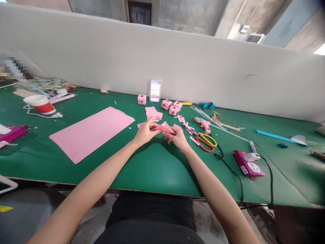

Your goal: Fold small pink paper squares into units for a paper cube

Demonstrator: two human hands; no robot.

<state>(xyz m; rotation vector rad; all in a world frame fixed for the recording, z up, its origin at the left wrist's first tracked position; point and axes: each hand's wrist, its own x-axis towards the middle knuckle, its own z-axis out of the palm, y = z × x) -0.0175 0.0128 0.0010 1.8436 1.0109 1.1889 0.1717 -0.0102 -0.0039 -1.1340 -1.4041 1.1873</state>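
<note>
Between my two hands is a small piece of folded pink paper, held above the green table. My left hand pinches its left side, and my right hand grips its right corner. Just beyond my left hand lie loose pink paper squares. Several folded pink paper cubes with diamond-shaped openings stand farther back, among them a lone cube and a grouped cube. Pink paper scraps are scattered past my right hand, beside scissors with red and yellow handles.
A large pink sheet lies left on the green table. A phone leans against the white partition. Rightward are a glue gun, its black cord and a purple power box. A paper cup stands at left.
</note>
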